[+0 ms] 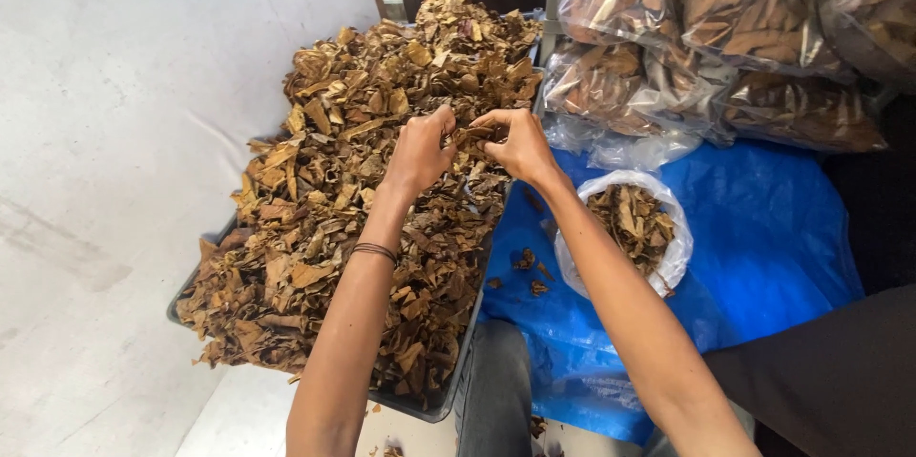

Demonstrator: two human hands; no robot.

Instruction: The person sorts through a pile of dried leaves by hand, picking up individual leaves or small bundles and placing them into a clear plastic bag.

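Note:
A big heap of dry brown leaves (334,190) fills a dark tray (441,407) in front of me. Above the heap's middle, my left hand (420,147) and my right hand (520,144) meet, both pinching one dry leaf piece (470,137) between their fingertips. A thin dark band circles my left wrist. To the right of the tray, an open clear plastic bag (668,266) with some leaves inside stands on a blue tarp (763,228), just right of my right forearm.
Several clear bags stuffed with dry leaves (725,28) are stacked at the back right. A white wall (124,133) rises at the left. A few leaf bits (530,271) lie on the tarp. My dark-clothed leg (830,381) is at the lower right.

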